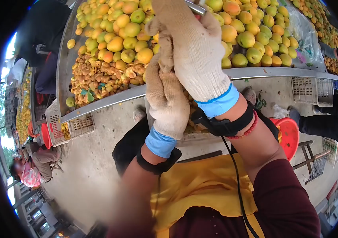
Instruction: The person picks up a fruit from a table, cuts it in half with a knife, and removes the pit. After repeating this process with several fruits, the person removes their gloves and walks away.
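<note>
Both my hands wear cream knit gloves with blue cuffs underneath and meet over the near edge of the metal table. My right hand (194,51) is closed around a silver metal tool (195,7), whose far part lies beyond the top of the view. Just below it, my left hand (167,103) has its fingers bent together against the right glove; whatever they hold is hidden. Whole yellow-green apricots (252,37) are heaped right of my hands, and more apricots (117,31) lie to the left. Nearer me on the left sits a pile of split brownish-orange apricot pieces (101,77).
The table's raised metal rim (272,72) runs across in front of me. Clear plastic (301,33) lies at its right. Crates (313,91) and a red basin (288,135) stand below. A person's legs (331,123) are at right; another person (30,170) sits far left.
</note>
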{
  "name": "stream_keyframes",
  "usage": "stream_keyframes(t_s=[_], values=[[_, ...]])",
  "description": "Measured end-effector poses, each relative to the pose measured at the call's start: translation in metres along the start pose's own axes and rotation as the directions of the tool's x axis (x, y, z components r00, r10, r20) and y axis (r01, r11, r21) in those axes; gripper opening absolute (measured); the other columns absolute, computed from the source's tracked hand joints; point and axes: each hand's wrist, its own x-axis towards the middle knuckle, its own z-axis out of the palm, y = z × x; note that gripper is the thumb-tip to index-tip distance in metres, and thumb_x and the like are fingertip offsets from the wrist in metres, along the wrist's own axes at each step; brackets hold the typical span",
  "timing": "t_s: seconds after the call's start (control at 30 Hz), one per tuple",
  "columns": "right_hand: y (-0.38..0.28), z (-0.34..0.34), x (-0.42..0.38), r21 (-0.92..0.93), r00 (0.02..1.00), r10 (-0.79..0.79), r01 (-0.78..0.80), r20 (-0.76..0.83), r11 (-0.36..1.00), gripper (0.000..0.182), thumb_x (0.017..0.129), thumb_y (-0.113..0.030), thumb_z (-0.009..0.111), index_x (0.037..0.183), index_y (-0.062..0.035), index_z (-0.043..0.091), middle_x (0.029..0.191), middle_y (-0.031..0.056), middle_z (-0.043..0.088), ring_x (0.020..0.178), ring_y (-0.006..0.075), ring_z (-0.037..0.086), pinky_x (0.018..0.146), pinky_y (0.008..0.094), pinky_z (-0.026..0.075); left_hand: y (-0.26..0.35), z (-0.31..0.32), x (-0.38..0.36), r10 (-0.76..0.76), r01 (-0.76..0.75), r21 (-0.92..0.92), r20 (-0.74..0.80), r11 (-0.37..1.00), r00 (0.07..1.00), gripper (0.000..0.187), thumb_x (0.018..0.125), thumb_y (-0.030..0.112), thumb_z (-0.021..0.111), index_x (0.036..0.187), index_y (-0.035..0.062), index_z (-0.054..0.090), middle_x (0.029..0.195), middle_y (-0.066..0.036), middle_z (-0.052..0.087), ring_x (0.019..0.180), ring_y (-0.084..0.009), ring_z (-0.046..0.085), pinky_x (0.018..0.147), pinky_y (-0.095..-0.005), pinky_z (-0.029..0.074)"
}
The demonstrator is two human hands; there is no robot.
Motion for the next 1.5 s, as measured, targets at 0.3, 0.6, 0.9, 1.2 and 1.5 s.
stream_keyframes(t_s=[0.3,0.6,0.9,1.2,1.5], values=[[-0.026,-0.002,0.013,0.250,0.695,0.717,-0.685,-0.058,0.684,0.029,0.103,-0.029,0.065,0.086,-0.0053,0.064,0.062,-0.0039,0.054,0.046,0.0066,0.044,0.043,0.0245,0.037,0.025,-0.010,0.015,-0.076,-0.117,0.718,0.230,0.686,0.970,0.031,0.110,0.020,0.045,0.132,0.0017,0.056,0.108,-0.010,0.064,0.089,-0.0186,0.065,0.074,-0.0290,0.057],[-0.035,0.004,0.022,0.444,0.523,0.832,-0.710,-0.186,0.546,0.044,0.103,-0.044,0.064,0.071,-0.0155,0.053,0.054,-0.0046,0.043,0.045,0.0099,0.042,0.044,0.0253,0.037,0.004,-0.028,0.049,-0.517,0.645,-0.514,0.388,0.566,0.763,0.019,0.111,0.028,0.047,0.103,0.0124,0.053,0.092,0.001,0.059,0.070,-0.0109,0.054,0.053,-0.0255,0.040],[0.006,-0.018,0.027,0.663,0.494,0.809,-0.494,-0.317,0.562,0.039,0.106,-0.048,0.058,0.080,-0.0188,0.051,0.058,-0.0084,0.043,0.049,0.0092,0.042,0.049,0.0277,0.040,0.016,-0.021,0.048,-0.449,0.526,-0.577,0.286,0.625,0.847,0.037,0.108,0.020,0.049,0.137,-0.0024,0.049,0.118,-0.014,0.064,0.099,-0.0297,0.069,0.091,-0.0437,0.059],[-0.017,-0.033,0.044,0.572,0.570,0.732,-0.480,-0.373,0.665,0.037,0.109,-0.043,0.054,0.082,-0.0189,0.050,0.058,-0.0098,0.040,0.048,0.0082,0.038,0.046,0.0282,0.038,0.031,-0.037,0.077,-0.232,0.248,0.415,-0.091,0.875,0.969,0.025,0.103,0.012,0.056,0.123,-0.0007,0.064,0.098,-0.008,0.068,0.069,-0.0133,0.065,0.058,-0.0327,0.060],[-0.022,-0.083,0.041,0.629,0.700,0.679,-0.429,-0.223,0.649,0.037,0.110,-0.045,0.052,0.086,-0.0167,0.052,0.061,-0.0081,0.036,0.049,0.0099,0.031,0.045,0.0293,0.033,0.071,-0.044,0.070,-0.351,0.283,0.354,0.143,0.891,0.926,0.047,0.106,0.035,0.061,0.136,-0.0010,0.060,0.108,-0.007,0.069,0.074,-0.0120,0.064,0.067,-0.0264,0.058]])
